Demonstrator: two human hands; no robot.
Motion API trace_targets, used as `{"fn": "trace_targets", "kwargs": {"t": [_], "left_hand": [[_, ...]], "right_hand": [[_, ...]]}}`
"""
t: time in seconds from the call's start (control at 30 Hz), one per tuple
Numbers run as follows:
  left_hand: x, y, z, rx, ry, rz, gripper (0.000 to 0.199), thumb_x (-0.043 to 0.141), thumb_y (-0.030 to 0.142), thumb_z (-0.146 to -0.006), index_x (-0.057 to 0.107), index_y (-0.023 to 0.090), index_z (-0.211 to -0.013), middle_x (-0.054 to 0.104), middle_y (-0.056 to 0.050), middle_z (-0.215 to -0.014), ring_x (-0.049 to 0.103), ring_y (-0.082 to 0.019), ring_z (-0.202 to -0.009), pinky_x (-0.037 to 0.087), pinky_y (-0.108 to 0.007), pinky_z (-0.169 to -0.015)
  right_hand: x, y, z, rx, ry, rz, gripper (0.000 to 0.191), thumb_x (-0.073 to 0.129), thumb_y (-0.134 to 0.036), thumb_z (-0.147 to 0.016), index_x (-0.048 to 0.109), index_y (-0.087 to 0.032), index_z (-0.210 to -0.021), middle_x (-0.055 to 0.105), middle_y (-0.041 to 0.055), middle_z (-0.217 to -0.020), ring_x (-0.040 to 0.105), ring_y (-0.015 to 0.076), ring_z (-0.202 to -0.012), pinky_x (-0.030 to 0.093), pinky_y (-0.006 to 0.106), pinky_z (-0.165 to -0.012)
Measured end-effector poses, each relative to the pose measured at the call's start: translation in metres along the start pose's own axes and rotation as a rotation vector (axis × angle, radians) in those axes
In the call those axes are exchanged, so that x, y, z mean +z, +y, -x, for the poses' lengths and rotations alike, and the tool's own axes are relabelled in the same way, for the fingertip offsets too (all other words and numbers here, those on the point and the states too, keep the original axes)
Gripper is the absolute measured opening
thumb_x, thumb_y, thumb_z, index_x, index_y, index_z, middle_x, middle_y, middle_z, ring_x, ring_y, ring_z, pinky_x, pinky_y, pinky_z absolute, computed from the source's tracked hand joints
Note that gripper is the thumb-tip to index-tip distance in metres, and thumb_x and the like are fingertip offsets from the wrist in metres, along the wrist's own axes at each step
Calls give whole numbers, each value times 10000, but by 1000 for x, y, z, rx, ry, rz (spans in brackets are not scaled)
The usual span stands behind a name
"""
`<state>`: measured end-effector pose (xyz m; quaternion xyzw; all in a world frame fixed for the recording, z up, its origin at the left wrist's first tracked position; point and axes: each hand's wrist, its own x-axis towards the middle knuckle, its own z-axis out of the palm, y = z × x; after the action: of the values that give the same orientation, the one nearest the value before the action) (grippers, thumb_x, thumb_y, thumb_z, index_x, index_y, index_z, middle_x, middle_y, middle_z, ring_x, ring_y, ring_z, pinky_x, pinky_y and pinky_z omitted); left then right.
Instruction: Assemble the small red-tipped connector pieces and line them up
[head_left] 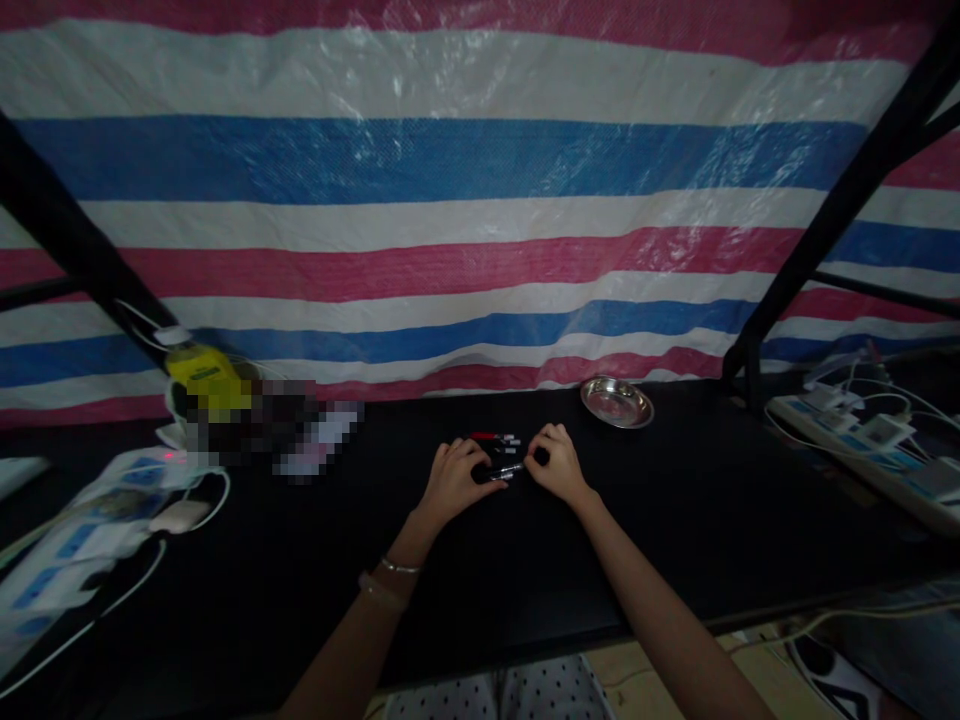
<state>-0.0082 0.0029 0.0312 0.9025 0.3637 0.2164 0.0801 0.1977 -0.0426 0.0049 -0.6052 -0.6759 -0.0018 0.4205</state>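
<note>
On the black tabletop, a small silver pen-like item (pixel 507 470) lies between my two hands. My left hand (pixel 455 478) curves around its left end, thumb below and fingers above; whether it grips the item is unclear. At the item's right end is my right hand (pixel 556 462), its thumb and index finger pinched together; what is between them is too small to make out. Just beyond the silver item lie a red pen-like piece (pixel 487 436) and a dark one with a pale tip (pixel 509 451).
A round metal dish (pixel 617 402) sits at the back right. Power strips with plugs and cables (pixel 877 440) line the right side, with another strip (pixel 90 540) at left. A yellow bottle (pixel 210 378) stands back left, beside blurred items. Black frame posts rise at both sides.
</note>
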Motion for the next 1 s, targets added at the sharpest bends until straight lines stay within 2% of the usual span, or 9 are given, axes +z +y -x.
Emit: {"fn": "trace_targets", "kwargs": {"t": [0.1,0.23,0.37,0.5,0.67,0.77,0.83,0.93,1.0], "left_hand": [[2,-3,0,-9,-10,41,341,670,553,-672,675,265,-856,603,2,-936,517,-192,-920,320,-337,-772],[4,-3,-1,-3,-25,58,318,666,530,-691,679,276,-881,598,-1,-944,517,-189,-931,328,-335,-784],[3,3,-2,-4,-33,48,311,667,524,-693,679,269,-870,600,-6,-947,513,-197,-933,334,-334,-782],[4,6,-4,-13,-37,45,323,664,546,-683,673,265,-842,598,-1,-931,513,-200,-928,334,-340,-785],[6,7,-4,3,-26,45,332,670,548,-675,665,262,-844,603,0,-946,513,-203,-943,333,-345,-794],[6,9,-4,7,20,47,370,649,577,-681,660,254,-861,606,-8,-944,520,-200,-929,342,-343,-790],[5,10,-3,-19,79,40,363,588,572,-742,653,247,-891,606,-18,-946,525,-196,-919,353,-341,-787],[5,9,-2,-105,154,6,315,474,488,-852,630,235,-956,603,-39,-957,533,-200,-916,373,-347,-794],[6,6,-2,-179,185,-24,302,438,437,-879,610,223,-1005,595,-58,-981,537,-216,-933,386,-362,-805]], "right_hand": [[-1,-2,1,-3,-63,26,93,596,-153,-680,596,-187,-594,493,13,-719,431,167,-750,352,306,-725],[-3,-4,0,-45,-123,10,122,571,-129,-716,628,-183,-624,514,12,-727,438,155,-740,344,301,-731],[-5,-4,0,-90,-128,-29,169,545,-90,-733,645,-184,-633,523,8,-725,446,145,-728,344,307,-758],[-3,-3,0,-112,-137,-49,198,528,-71,-734,662,-193,-654,523,11,-723,440,152,-737,349,290,-712],[-2,-2,1,-96,-139,-56,201,526,-63,-723,661,-198,-662,518,12,-727,441,155,-748,360,288,-713],[-2,-2,0,-52,-72,-62,189,531,-78,-734,673,-200,-760,517,21,-754,449,165,-771,377,292,-724],[-1,-1,0,-36,-37,-61,190,541,-125,-770,679,-208,-870,521,35,-797,455,177,-800,389,304,-741],[2,3,0,-43,-64,-49,204,553,-225,-821,674,-236,-985,518,53,-859,458,190,-832,401,324,-768],[4,6,0,-44,-95,-33,219,565,-256,-828,670,-255,-1020,510,57,-880,456,194,-837,405,331,-772]]}}
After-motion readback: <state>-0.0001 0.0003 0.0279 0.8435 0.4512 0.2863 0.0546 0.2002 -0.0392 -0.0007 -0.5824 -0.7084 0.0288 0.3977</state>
